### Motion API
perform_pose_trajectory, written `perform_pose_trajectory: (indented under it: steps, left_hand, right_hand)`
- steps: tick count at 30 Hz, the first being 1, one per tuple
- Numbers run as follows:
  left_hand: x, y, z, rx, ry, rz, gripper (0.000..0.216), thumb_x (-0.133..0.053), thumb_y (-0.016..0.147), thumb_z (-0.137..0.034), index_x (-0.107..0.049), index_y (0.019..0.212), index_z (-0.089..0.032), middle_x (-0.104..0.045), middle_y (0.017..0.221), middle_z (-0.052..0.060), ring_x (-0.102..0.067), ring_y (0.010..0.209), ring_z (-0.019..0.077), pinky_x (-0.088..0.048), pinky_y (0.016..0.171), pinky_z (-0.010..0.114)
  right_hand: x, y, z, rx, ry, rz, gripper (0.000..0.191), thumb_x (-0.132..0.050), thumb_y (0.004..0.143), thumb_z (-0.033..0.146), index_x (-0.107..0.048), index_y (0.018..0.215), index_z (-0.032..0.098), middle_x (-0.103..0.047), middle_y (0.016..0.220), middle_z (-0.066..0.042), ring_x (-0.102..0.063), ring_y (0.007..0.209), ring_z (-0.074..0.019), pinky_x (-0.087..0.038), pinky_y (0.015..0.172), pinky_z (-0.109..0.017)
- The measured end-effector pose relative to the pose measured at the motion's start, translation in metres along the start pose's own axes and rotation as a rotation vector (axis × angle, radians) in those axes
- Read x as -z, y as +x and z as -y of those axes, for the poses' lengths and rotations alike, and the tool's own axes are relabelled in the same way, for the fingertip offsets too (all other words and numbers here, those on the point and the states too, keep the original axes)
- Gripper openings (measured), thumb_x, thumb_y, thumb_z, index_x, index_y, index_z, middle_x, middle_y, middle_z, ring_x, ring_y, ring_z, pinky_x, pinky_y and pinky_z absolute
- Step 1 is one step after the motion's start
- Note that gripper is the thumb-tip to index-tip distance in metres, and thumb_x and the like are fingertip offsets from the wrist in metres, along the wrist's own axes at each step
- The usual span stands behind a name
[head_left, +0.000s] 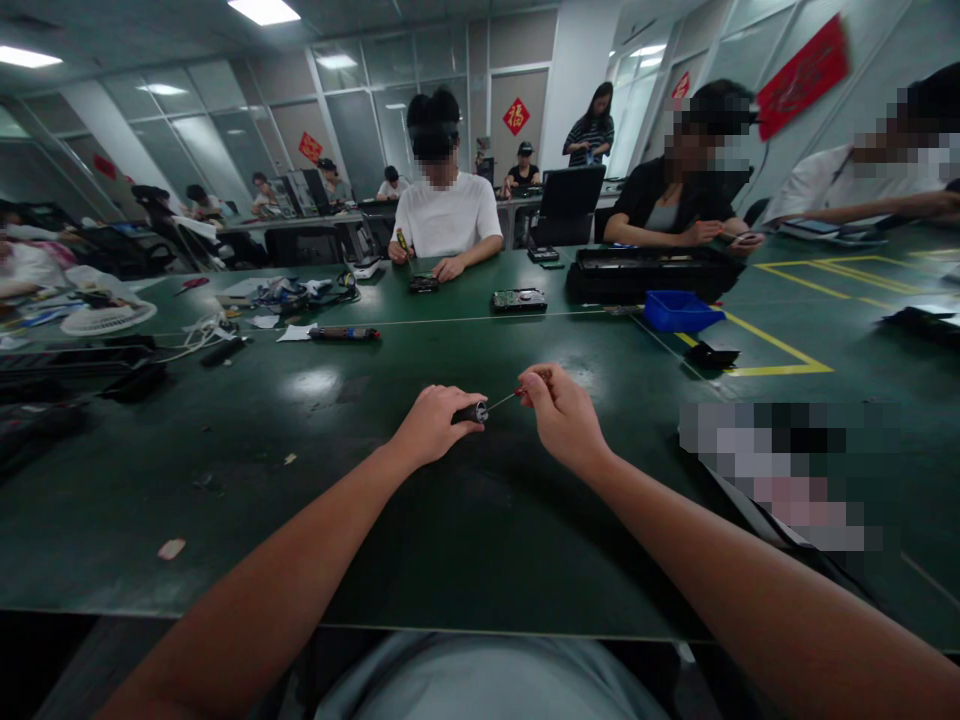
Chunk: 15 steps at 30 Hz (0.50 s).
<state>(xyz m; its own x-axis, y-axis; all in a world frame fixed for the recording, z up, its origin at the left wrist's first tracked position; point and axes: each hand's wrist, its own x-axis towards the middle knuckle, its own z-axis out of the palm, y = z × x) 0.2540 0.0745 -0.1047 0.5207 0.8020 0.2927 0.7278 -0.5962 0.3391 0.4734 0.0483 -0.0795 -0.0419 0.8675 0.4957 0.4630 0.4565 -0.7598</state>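
Observation:
My left hand (435, 422) is wrapped round a small black cylindrical part (471, 412), its round end turned to the right. Between the fingertips of my right hand (559, 408) is the red handle of a thin screwdriver (504, 402). The metal shaft points left and its tip meets the open end of the cylinder; whether it sits inside or only touches, I cannot tell. Both hands are just above the green table top (480, 540). Most of the cylinder is hidden by my left fingers.
A blue tray (681, 311) and a small black part (711, 356) lie ahead right. Beyond are a circuit-board device (519, 300) and a long black housing (652, 272). Cables (300, 292) and a fan grille (109, 318) lie left. A co-worker (448, 215) sits opposite.

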Motion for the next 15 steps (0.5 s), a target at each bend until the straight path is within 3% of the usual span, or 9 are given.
perform_pose_trajectory:
  steps: [7, 11, 15]
  left_hand:
    - [0.0033, 0.0005, -0.0029, 0.037, -0.049, 0.007, 0.038, -0.070, 0.087, -0.033, -0.065, 0.123, -0.025, -0.068, 0.116, 0.006, -0.060, 0.109, 0.0252, -0.041, 0.101, 0.044]
    - [0.0063, 0.0013, -0.0051, 0.160, -0.261, -0.075, 0.033, -0.071, 0.085, -0.029, -0.066, 0.117, -0.022, -0.068, 0.116, 0.006, -0.061, 0.107, 0.0233, -0.046, 0.097, 0.040]
    - [0.0099, 0.0057, -0.0081, 0.279, -0.635, -0.196, 0.039, -0.070, 0.085, -0.027, -0.060, 0.121, -0.019, -0.067, 0.114, 0.008, -0.064, 0.102, 0.0208, -0.050, 0.095, 0.038]
  right_hand:
    - [0.0011, 0.0025, -0.0028, 0.027, -0.122, -0.041, 0.023, -0.043, 0.098, 0.037, -0.057, 0.089, 0.022, -0.066, 0.075, -0.004, -0.064, 0.072, -0.0205, -0.042, 0.067, -0.033]
    - [0.0037, 0.0033, -0.0022, 0.017, -0.109, -0.076, 0.022, -0.043, 0.098, 0.038, -0.057, 0.089, 0.023, -0.068, 0.076, -0.004, -0.064, 0.071, -0.0206, -0.043, 0.066, -0.033]
    - [0.0059, 0.0032, 0.0011, 0.017, -0.107, -0.082, 0.022, -0.044, 0.098, 0.037, -0.058, 0.089, 0.023, -0.068, 0.076, -0.004, -0.063, 0.071, -0.0202, -0.043, 0.067, -0.032]
